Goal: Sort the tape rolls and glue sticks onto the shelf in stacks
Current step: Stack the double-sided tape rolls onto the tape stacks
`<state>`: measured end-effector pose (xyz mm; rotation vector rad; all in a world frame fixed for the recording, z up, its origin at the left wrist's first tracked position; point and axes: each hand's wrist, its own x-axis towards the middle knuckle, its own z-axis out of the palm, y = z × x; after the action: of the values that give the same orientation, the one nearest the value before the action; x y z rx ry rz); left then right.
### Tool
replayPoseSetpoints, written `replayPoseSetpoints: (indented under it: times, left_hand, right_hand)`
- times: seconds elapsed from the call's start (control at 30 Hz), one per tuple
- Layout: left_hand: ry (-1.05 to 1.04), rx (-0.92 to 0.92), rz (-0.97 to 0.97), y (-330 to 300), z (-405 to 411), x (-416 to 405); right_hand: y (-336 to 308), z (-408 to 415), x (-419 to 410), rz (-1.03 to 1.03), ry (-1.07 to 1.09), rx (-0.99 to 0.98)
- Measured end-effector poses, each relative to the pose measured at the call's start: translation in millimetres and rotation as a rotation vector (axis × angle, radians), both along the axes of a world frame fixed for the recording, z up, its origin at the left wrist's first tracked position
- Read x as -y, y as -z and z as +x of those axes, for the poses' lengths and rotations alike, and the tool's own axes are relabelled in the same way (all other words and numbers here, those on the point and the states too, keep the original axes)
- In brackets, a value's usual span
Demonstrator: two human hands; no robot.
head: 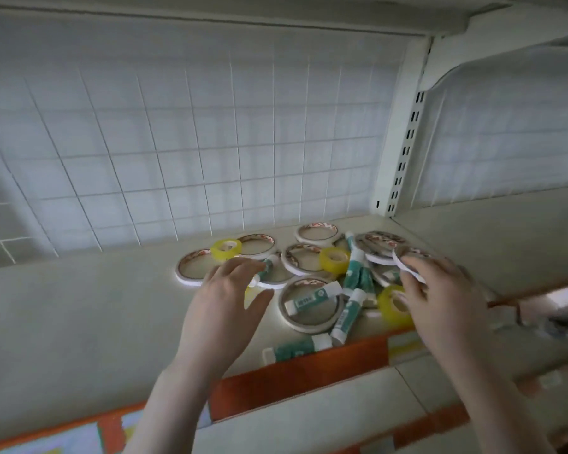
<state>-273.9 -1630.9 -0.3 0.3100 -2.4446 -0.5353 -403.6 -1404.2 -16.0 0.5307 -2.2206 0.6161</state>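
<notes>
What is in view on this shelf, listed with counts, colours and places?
Flat white tape rings: at least eight, white with reddish printed cores, scattered and overlapping mid-shelf.
Small yellow tape rolls: three seen, translucent yellow; two among the rings, one at the front right.
Green-and-white glue sticks: about seven, lying loose among the rings, one near the front edge; exact count unclear.
Cream metal shelf: one, orange strip along the front.
White wire grid back panel: one, behind the shelf.
Left hand: fingertips at a glue stick, grip unclear.
Right hand: grips a white ring.
</notes>
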Motion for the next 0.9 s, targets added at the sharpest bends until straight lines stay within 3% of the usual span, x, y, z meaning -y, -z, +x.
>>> replayPoseSetpoints:
  times: [0.17,0.3,0.9]
  left_hand:
    - [-0.035,0.039,0.02,-4.1,-23.9,-42.1]
    - [-0.045,0.096,0.033,-2.8,-34.7,-58.4]
    - [0.012,0.386,-0.002,9.0,-61.8,-60.0]
  right_hand:
    - [0.2,-37.8,-19.1,0.036,-0.088,-0.009]
    - [7.0,-48.4,-19.6,0.104,-0.159,0.091]
    - [18.2,-61.5,-18.1,0.185,-0.095,0.133]
